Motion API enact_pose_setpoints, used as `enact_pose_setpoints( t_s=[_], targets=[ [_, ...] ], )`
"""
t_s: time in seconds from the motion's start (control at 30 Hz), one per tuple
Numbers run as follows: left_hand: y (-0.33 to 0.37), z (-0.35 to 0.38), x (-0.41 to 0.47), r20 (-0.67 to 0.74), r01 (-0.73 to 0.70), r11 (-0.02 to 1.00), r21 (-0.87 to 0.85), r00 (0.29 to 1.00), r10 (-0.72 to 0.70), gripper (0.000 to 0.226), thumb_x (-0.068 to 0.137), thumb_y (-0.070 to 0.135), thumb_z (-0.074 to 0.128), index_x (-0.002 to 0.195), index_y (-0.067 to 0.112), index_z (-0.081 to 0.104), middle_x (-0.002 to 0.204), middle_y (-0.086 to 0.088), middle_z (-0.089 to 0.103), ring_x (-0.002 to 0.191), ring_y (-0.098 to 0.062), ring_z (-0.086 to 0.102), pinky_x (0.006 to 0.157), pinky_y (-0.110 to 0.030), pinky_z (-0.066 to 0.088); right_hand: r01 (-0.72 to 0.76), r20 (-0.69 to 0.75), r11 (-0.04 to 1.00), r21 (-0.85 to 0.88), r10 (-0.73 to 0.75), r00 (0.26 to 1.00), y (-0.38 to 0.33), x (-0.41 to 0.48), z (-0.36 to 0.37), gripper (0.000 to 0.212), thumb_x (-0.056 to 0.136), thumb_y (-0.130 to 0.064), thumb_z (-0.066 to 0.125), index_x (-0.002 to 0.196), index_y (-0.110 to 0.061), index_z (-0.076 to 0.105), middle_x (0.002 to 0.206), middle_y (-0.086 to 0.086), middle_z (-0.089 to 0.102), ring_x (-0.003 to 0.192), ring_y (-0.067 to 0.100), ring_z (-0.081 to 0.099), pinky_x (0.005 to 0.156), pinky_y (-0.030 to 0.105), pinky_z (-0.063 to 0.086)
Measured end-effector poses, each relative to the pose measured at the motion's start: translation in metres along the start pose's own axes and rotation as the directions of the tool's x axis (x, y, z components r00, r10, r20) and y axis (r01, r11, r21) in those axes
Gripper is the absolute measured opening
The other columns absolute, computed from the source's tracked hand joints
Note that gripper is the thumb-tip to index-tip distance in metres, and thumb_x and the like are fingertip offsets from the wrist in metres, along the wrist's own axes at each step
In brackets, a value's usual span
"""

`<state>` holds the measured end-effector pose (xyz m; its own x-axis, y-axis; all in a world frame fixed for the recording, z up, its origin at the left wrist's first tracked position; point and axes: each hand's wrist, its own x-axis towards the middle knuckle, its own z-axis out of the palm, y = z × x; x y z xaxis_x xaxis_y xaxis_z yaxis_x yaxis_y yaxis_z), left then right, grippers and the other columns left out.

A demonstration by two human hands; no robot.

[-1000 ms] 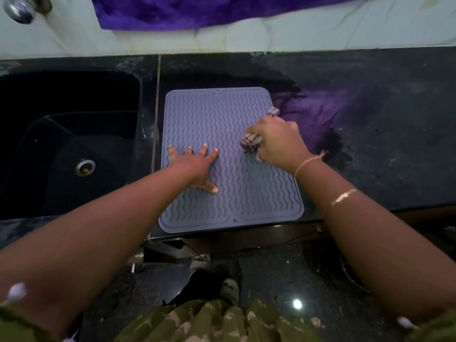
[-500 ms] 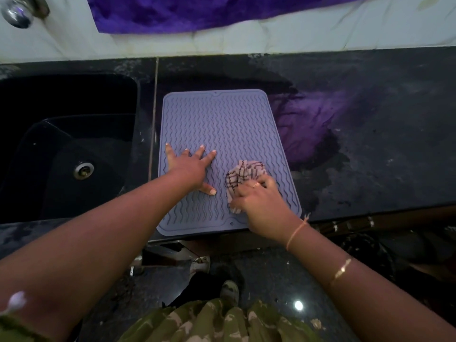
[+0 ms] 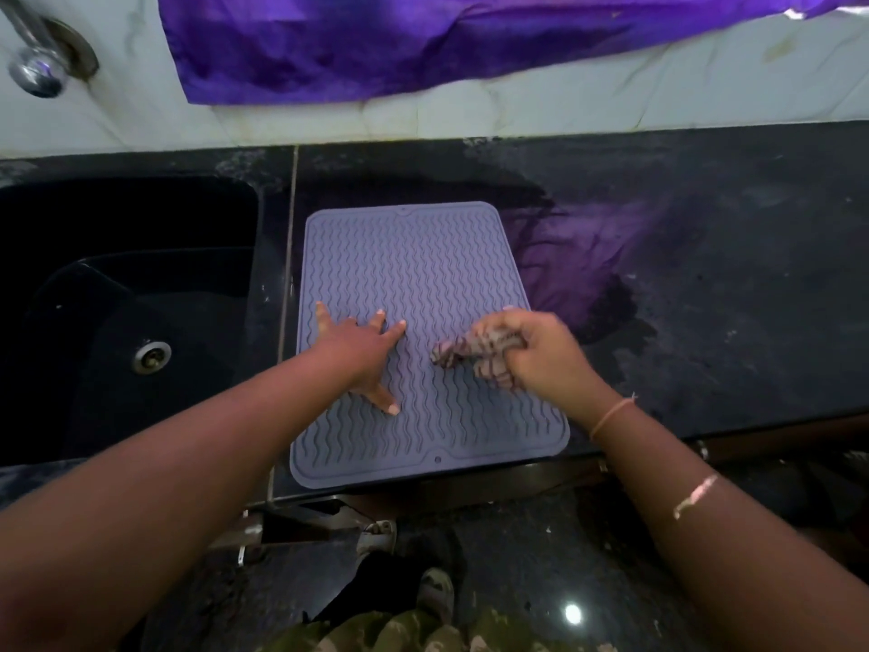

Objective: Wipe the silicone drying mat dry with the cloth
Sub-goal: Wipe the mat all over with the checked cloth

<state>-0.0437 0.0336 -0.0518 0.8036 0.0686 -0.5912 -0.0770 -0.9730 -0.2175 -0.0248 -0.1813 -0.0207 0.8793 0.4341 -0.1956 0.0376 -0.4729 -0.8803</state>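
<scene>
Head view. Mat (image 3: 423, 275), grey-lilac silicone with wavy ribs, lies flat on your black countertop (image 3: 705, 298), its long side running away from you and its near edge at the counter's front lip. Your left hand (image 3: 362, 355) presses flat on the mat's near-left part, fingers spread wide and straight, thumb pointing back toward you; it grips nothing. Your right hand (image 3: 541, 355) sits over the mat's right side, about level with the left hand, fingers curled tight around a bunched checked cloth (image 3: 475, 352). Cloth sticks out of the fist toward the mat's middle, its loose end on or just above the ribs; contact cannot be told for blur. Thin band on your right wrist (image 3: 611, 416).

Left of the mat: dark sink (image 3: 141, 284), apart from it by a strip of counter, metal drain (image 3: 151, 356) in its floor. Beyond the mat: pale tiled wall (image 3: 517, 110) with a purple fabric (image 3: 423, 40) hanging on it, and a tap (image 3: 37, 68) off to the far left. Right of the mat: purple sheen (image 3: 588, 256) on the counter, touching the mat's right edge.
</scene>
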Motion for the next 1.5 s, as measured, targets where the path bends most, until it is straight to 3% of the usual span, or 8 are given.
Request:
enact_pose_setpoints(
  t_s=[0.17,0.27,0.57,0.67,0.77,0.87,0.97,1.5],
  targets=[
    [-0.016,-0.045,0.019,0.108,-0.059,0.994,-0.087,0.992,0.068,0.091,0.070,0.046,0.077,0.146,0.027,0.032,0.149,-0.003,0.036,0.134,-0.028,0.036,0.107,-0.049,0.033,-0.079,-0.159,0.867,0.491,0.179,0.971,-0.025,0.050,-0.019,0.043,0.076,0.021,0.039,0.091,-0.012,0.063,0.088,0.007,0.066,0.081,0.022,0.063,0.066,0.035,0.057],
    [-0.026,-0.062,0.034,-0.030,0.022,0.994,-0.111,0.999,-0.025,0.069,0.073,0.038,0.077,0.133,0.023,0.048,0.128,0.000,0.055,0.118,-0.024,0.050,0.098,-0.042,0.041,-0.114,-0.149,0.751,0.651,0.273,0.950,-0.036,0.080,-0.024,0.043,0.079,0.019,0.035,0.102,-0.010,0.057,0.098,0.015,0.062,0.090,0.031,0.058,0.083,0.054,0.050],
    [-0.039,-0.069,0.080,-0.085,0.016,0.997,-0.071,0.996,-0.022,0.113,0.060,0.069,0.070,0.149,0.018,0.021,0.154,-0.006,0.023,0.138,-0.032,0.021,0.111,-0.055,0.018,-0.137,-0.048,0.526,0.839,0.322,0.945,-0.052,0.186,-0.017,0.045,0.067,0.016,0.026,0.092,0.001,0.059,0.097,0.022,0.058,0.082,0.034,0.057,0.080,0.048,0.050],
    [-0.044,-0.072,0.095,-0.096,-0.018,0.993,-0.120,0.995,0.007,0.123,0.060,0.073,0.067,0.151,0.017,0.009,0.158,-0.007,0.009,0.142,-0.033,0.011,0.114,-0.056,0.010,-0.167,-0.283,0.823,0.543,0.366,0.887,-0.031,0.221,-0.014,0.044,0.081,0.005,0.036,0.119,-0.001,0.056,0.107,0.018,0.057,0.078,0.025,0.056,0.063,0.028,0.050],
    [-0.047,-0.079,0.110,-0.061,-0.020,0.994,-0.109,0.998,0.013,0.132,0.057,0.075,0.067,0.151,0.014,-0.003,0.159,-0.009,-0.005,0.144,-0.033,-0.002,0.113,-0.057,0.001,-0.177,-0.445,0.981,0.083,0.195,0.874,-0.016,0.242,-0.001,0.038,0.084,-0.020,0.052,0.122,-0.017,0.056,0.125,0.013,0.054,0.112,0.028,0.054,0.097,0.036,0.045],
    [-0.047,-0.079,0.120,-0.046,-0.049,0.995,-0.085,0.998,0.045,0.139,0.056,0.074,0.068,0.149,0.008,-0.011,0.157,-0.012,-0.015,0.143,-0.034,-0.012,0.114,-0.053,-0.005,-0.126,-0.212,0.917,-0.378,0.047,0.976,-0.009,0.247,0.029,0.055,0.077,-0.061,0.048,0.121,-0.027,0.053,0.129,0.012,0.046,0.123,0.034,0.041,0.102,0.048,0.037],
    [-0.047,-0.074,0.123,-0.061,-0.049,0.997,-0.057,0.997,0.045,0.141,0.055,0.077,0.065,0.148,0.006,-0.013,0.156,-0.014,-0.016,0.144,-0.032,-0.012,0.115,-0.050,-0.006,-0.065,-0.104,0.631,-0.773,-0.024,0.994,0.003,0.243,0.044,0.073,0.080,-0.069,0.035,0.140,-0.028,0.033,0.146,0.014,0.030,0.134,0.040,0.025,0.102,0.057,0.026],
    [-0.046,-0.073,0.132,-0.096,0.037,0.997,0.073,0.995,-0.030,0.152,0.042,0.092,0.051,0.148,0.003,-0.012,0.158,-0.014,-0.007,0.145,-0.030,-0.002,0.114,-0.056,-0.005,0.097,0.036,0.545,-0.833,-0.123,0.992,0.021,0.131,0.038,0.046,0.080,-0.042,0.053,0.122,-0.027,0.044,0.128,0.004,0.048,0.126,0.032,0.034,0.091,0.050,0.039]
  ],
)
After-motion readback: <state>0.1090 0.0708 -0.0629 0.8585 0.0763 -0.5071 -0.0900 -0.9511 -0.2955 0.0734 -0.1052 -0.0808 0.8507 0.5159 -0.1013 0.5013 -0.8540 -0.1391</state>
